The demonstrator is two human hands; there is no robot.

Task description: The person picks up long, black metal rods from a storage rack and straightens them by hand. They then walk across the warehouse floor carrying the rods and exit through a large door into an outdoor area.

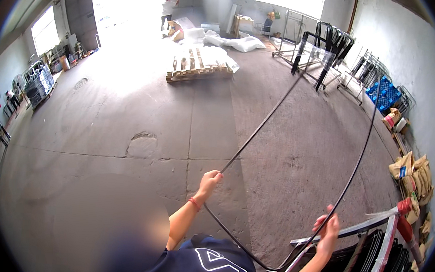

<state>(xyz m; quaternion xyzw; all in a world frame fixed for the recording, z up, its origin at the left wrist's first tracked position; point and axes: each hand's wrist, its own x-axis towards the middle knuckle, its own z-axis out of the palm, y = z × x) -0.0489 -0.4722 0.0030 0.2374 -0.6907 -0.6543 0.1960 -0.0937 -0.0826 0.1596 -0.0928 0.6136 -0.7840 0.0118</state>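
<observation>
A long, thin black rubber-like strip (263,123) hangs in a large bend in front of me. My left hand (208,183), with a red band at its wrist, is closed around one stretch of it. From there the strip sags past my dark shirt and rises to my right hand (327,229). The fingers of that hand curl loosely about it, beside a metal rack (384,251) holding several black strips (366,260). Beyond my hands both lengths run up and away toward the far right; I cannot tell whether they join.
A wooden pallet (198,74) with white sacks (245,43) lies ahead. Wheeled racks (313,54) with black strips, a blue plastic pallet (383,94) and brown paper sacks (412,174) line the right side. The concrete floor has a worn patch (142,145). A person (168,10) stands far back.
</observation>
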